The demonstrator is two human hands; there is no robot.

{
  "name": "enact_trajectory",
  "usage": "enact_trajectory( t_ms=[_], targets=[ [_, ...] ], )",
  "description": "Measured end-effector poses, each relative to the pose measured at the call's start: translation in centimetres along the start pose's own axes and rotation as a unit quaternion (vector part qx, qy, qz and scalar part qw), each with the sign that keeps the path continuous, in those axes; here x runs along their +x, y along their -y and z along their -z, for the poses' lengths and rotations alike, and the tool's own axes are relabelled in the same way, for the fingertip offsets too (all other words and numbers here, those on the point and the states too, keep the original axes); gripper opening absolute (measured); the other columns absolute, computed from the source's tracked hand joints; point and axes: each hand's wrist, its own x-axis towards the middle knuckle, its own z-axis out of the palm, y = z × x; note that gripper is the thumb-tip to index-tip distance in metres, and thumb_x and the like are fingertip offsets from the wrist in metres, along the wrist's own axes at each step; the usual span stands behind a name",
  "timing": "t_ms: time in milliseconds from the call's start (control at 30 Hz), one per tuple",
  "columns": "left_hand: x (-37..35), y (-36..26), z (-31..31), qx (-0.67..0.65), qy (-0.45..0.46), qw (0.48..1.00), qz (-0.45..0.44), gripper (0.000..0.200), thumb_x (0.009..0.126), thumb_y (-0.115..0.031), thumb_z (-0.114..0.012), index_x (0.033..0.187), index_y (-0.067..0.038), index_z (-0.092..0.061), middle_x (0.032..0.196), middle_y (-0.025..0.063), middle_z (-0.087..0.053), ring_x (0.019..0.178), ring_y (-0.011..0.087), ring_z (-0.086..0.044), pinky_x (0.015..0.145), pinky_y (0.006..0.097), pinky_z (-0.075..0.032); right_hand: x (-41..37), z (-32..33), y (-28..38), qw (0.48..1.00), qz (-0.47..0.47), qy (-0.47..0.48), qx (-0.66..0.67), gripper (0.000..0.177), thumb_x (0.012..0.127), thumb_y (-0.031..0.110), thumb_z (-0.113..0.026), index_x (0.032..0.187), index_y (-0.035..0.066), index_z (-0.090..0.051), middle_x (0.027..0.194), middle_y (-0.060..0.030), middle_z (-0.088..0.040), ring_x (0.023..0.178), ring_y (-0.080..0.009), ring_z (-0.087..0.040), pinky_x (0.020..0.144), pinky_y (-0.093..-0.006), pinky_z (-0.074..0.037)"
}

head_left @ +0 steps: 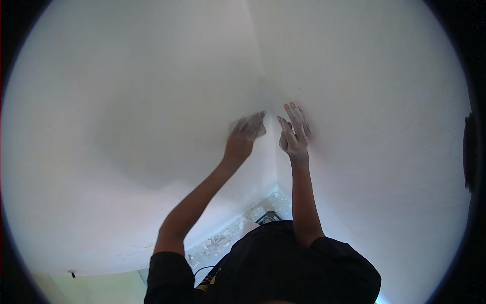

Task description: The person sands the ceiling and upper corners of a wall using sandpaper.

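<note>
My left hand is at the left wall, close to the inside corner, and is partly smeared by motion. Its fingers are closed on a small grey sheet that looks like sandpaper, mostly hidden by the hand. Just across the corner, my right hand is up against the right wall with its fingers stretched upward and thumb apart. Nothing shows in it. Pale dust coats the fingers of both hands.
Below the corner, the floor is strewn with pale flakes. A dark-framed object stands there, partly hidden by my black shirt. A small dark fitting shows at lower left. Another dark object is at the right edge.
</note>
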Motion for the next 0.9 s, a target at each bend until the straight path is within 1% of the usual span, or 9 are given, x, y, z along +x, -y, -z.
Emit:
enact_trajectory(
  t_ms=[200,267,367,433,567,667,767,867,900],
  targets=[
    [6.1,6.9,13.3,0.159,-0.185,0.966,0.085,0.056,0.086,-0.007,-0.047,0.141,-0.016,-0.044,0.154,-0.0022,-0.030,0.141,0.0162,-0.030,0.113,0.0492,-0.024,-0.7,-0.5,0.0,1.000,0.004,-0.004,-0.019,0.016,0.087,-0.005,-0.051,0.089,0.004,-0.063,0.118,-0.0135,-0.063,0.113,-0.0303,-0.061,0.093,-0.0477,-0.053],
    [7.7,8.2,19.6,0.247,-0.227,0.932,0.138,0.057,0.087,-0.010,-0.045,0.143,-0.014,-0.041,0.152,-0.0018,-0.034,0.139,0.0147,-0.032,0.115,0.0450,-0.022,-0.7,-0.7,0.0,1.000,0.003,-0.012,-0.014,0.016,0.087,-0.005,-0.051,0.088,0.005,-0.063,0.118,-0.0131,-0.064,0.114,-0.0298,-0.060,0.093,-0.0476,-0.053],
    [8.5,9.0,18.7,0.263,-0.248,0.922,0.141,0.048,0.092,-0.016,-0.053,0.138,-0.011,-0.046,0.152,0.0046,-0.033,0.143,0.0227,-0.025,0.118,0.0497,-0.015,-4.0,-2.8,-1.0,1.000,0.002,-0.021,-0.023,0.015,0.087,-0.004,-0.051,0.087,0.005,-0.063,0.118,-0.0122,-0.064,0.114,-0.0296,-0.060,0.094,-0.0477,-0.053],
    [7.8,7.7,13.7,0.280,-0.222,0.928,0.109,0.055,0.087,-0.010,-0.044,0.142,-0.011,-0.042,0.152,0.0000,-0.036,0.138,0.0151,-0.035,0.116,0.0409,-0.021,-4.1,-2.7,-1.2,0.999,0.004,-0.017,-0.029,0.015,0.088,-0.003,-0.051,0.087,0.005,-0.063,0.117,-0.0117,-0.064,0.114,-0.0299,-0.060,0.094,-0.0477,-0.053],
    [2.4,2.0,1.7,0.134,-0.111,0.985,-0.003,0.056,0.088,-0.010,-0.045,0.144,-0.010,-0.040,0.150,0.0014,-0.038,0.133,0.0143,-0.040,0.115,0.0341,-0.024,-2.9,-1.6,0.7,1.000,0.007,0.004,-0.010,0.022,0.082,-0.009,-0.047,0.088,0.004,-0.064,0.117,-0.0141,-0.064,0.113,-0.0335,-0.060,0.095,-0.0508,-0.051],
    [1.7,1.4,0.6,0.068,-0.102,0.992,-0.002,0.059,0.088,-0.011,-0.045,0.146,-0.010,-0.036,0.149,0.0016,-0.039,0.132,0.0124,-0.041,0.114,0.0348,-0.027,-2.7,-1.6,0.7,1.000,0.009,0.000,-0.002,0.019,0.082,-0.009,-0.048,0.086,0.003,-0.063,0.117,-0.0141,-0.064,0.112,-0.0338,-0.061,0.095,-0.0503,-0.051],
    [3.4,4.7,6.3,0.168,-0.150,0.974,0.038,0.058,0.088,-0.011,-0.045,0.145,-0.010,-0.037,0.149,-0.0001,-0.039,0.132,0.0104,-0.041,0.113,0.0381,-0.028,-2.8,-1.4,0.7,1.000,0.010,0.006,0.000,0.019,0.081,-0.009,-0.048,0.085,0.003,-0.062,0.117,-0.0142,-0.064,0.111,-0.0341,-0.061,0.094,-0.0500,-0.051],
    [6.1,8.6,17.7,0.321,-0.246,0.906,0.125,0.059,0.086,-0.009,-0.047,0.144,-0.012,-0.038,0.146,0.0024,-0.044,0.127,0.0120,-0.047,0.113,0.0473,-0.025,-2.9,-1.7,0.5,1.000,0.012,-0.002,-0.003,0.019,0.082,-0.009,-0.048,0.085,0.004,-0.062,0.116,-0.0142,-0.064,0.111,-0.0337,-0.062,0.094,-0.0499,-0.052],
    [6.8,10.5,19.8,0.262,-0.312,0.904,0.130,0.060,0.085,-0.009,-0.047,0.144,-0.012,-0.039,0.144,0.0047,-0.046,0.123,0.0148,-0.051,0.113,0.0476,-0.024,-2.9,-1.8,0.4,1.000,0.019,-0.009,-0.004,0.019,0.082,-0.009,-0.048,0.085,0.004,-0.062,0.115,-0.0141,-0.065,0.111,-0.0332,-0.062,0.094,-0.0499,-0.052]
  ],
)
